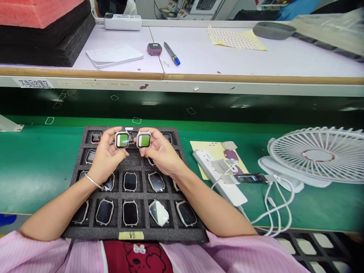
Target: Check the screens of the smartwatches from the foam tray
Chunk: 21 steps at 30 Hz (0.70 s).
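Note:
My left hand (109,153) grips a smartwatch body (122,140) by its edges, its screen lit green and white. Beside it, my right hand (160,151) is closed on a second smartwatch body (143,140) with a similar lit screen. Both are held upright, a small gap apart, over the far part of a black foam tray (125,233). Compartments of that tray hold several strapless watch bodies, most with dark screens, such as one watch (130,212) in the front row. A watch (159,213) to its right reflects bright light. My hands partly hide the back rows.
A white power strip (227,185) with plugs and cables lies right of the tray, before a white fan (315,155). The raised shelf carries a notepad (113,55), a marker (172,54), a purple case (154,49) and stacked foam (42,45).

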Motion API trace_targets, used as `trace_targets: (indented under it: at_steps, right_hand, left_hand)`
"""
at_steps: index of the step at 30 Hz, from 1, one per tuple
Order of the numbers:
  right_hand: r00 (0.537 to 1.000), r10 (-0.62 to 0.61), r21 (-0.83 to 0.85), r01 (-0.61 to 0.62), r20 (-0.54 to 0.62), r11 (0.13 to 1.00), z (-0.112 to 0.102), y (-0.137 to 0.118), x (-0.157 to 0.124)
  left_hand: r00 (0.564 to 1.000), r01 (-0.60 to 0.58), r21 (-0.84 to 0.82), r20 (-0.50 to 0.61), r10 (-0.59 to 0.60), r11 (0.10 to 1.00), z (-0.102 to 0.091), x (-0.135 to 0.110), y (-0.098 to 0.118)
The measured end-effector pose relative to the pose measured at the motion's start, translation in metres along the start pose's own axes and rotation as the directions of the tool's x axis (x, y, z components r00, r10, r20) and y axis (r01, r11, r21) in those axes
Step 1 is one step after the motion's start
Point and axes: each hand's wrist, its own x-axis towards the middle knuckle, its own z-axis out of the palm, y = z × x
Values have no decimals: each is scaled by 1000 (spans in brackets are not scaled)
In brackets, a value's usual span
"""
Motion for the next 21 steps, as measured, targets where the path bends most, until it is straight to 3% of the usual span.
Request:
trace_targets:
  at_steps: [21]
  right_hand:
    - [998, 51, 60, -48, -47, 997, 0, 2, 1]
  left_hand:
    - [990, 142, -23, 11, -142, 990, 3, -3, 3]
